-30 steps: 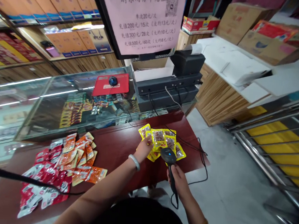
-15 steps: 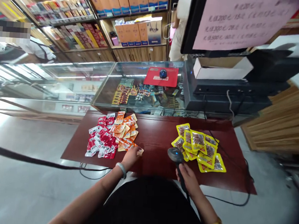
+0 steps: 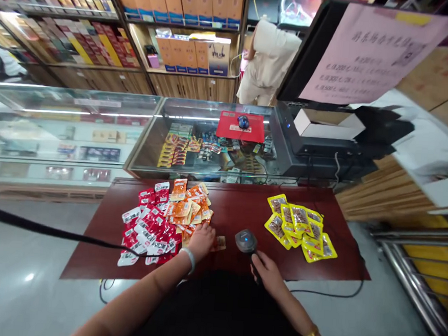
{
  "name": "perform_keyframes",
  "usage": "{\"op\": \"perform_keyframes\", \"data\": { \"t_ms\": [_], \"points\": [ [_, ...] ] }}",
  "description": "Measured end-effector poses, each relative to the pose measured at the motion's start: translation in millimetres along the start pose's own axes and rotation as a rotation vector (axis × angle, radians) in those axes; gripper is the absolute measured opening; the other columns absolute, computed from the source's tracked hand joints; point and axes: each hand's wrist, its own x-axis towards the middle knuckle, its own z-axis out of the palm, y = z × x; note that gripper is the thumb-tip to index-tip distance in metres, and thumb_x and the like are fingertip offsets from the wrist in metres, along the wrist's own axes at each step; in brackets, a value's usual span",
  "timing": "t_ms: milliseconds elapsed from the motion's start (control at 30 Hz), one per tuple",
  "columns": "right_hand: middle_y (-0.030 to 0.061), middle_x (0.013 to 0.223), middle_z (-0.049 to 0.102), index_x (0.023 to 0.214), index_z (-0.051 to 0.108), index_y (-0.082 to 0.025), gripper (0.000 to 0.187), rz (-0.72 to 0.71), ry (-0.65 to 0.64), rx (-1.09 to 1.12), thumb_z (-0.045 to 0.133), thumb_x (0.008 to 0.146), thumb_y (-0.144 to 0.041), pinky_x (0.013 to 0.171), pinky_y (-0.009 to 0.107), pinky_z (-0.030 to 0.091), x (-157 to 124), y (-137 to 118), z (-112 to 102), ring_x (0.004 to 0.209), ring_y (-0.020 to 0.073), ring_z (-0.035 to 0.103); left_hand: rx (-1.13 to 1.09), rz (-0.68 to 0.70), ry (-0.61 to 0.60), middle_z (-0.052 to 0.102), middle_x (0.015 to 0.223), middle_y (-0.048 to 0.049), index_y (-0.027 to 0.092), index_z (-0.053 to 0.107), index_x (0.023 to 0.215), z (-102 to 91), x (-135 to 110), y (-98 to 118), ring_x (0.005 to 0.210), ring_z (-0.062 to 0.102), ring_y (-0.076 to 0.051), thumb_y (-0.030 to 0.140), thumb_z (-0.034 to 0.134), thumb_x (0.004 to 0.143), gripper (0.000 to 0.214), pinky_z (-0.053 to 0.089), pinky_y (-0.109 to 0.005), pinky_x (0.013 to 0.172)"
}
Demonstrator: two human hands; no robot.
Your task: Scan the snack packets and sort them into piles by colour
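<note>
My left hand (image 3: 202, 239) is palm down with bent fingers at the near edge of a pile of orange snack packets (image 3: 191, 206), apparently gripping one; its fingertips are hidden. Another small orange-and-cream packet (image 3: 221, 243) shows on the table just right of this hand. Left of the orange pile is a heap of red-and-white snack packets (image 3: 151, 227). My right hand (image 3: 268, 273) is closed around the handle of a black barcode scanner (image 3: 246, 240), its head pointing up and left with a blue light on. Yellow snack packets (image 3: 300, 224) are heaped beyond it to the right.
The dark red table (image 3: 236, 210) abuts a glass display counter (image 3: 148, 147). On the counter are a red mat (image 3: 227, 127) with a mouse (image 3: 243, 122), a monitor with a pink notice (image 3: 370, 55) and a white box (image 3: 326, 125). A person (image 3: 270, 58) stands behind. A black cable (image 3: 51, 230) crosses the left.
The view has turned right. The scanner has moved away from the yellow packets toward the table's middle. My left hand has shifted onto the orange pile's near edge, with a packet now showing beside it.
</note>
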Motion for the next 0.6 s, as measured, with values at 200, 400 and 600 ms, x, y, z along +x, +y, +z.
{"op": "perform_keyframes", "data": {
  "t_ms": [200,400,600],
  "points": [
    [-0.0075,0.054,0.052,0.091,0.058,-0.02,0.055,0.082,0.064,0.087,0.06,0.073,-0.072,0.036,0.02,0.033,3.0,-7.2,4.5,0.038,0.0091,0.044,-0.473,-0.253,-0.02,0.071,0.096,-0.0141,0.018,0.053,0.112,-7.9,14.3,2.0,0.091,0.069,-0.028,0.037,0.06,0.087,0.032,0.05,-0.038,0.081],
    [-0.0074,0.057,0.053,0.084,0.054,-0.021,0.051,0.084,0.015,0.186,0.066,0.072,-0.07,0.037,0.017,0.032,27.8,-35.7,-18.5,0.04,0.0068,0.043,-1.374,-0.35,0.103,0.07,0.104,-0.0115,0.015,0.052,0.111,-4.0,58.4,23.2,0.086,0.069,-0.018,0.024,0.063,0.084,0.031,0.054,-0.027,0.071],
    [-0.0078,0.057,0.051,0.077,0.049,-0.022,0.048,0.028,-0.109,0.211,0.066,0.075,-0.067,0.036,0.017,0.031,63.2,-59.4,-32.8,0.039,0.0061,0.041,-1.536,-0.315,0.121,0.07,0.097,-0.0091,0.015,0.055,0.11,4.3,95.4,41.6,0.077,0.068,-0.017,0.035,0.07,0.077,0.042,0.055,-0.028,0.064]
  ]
}}
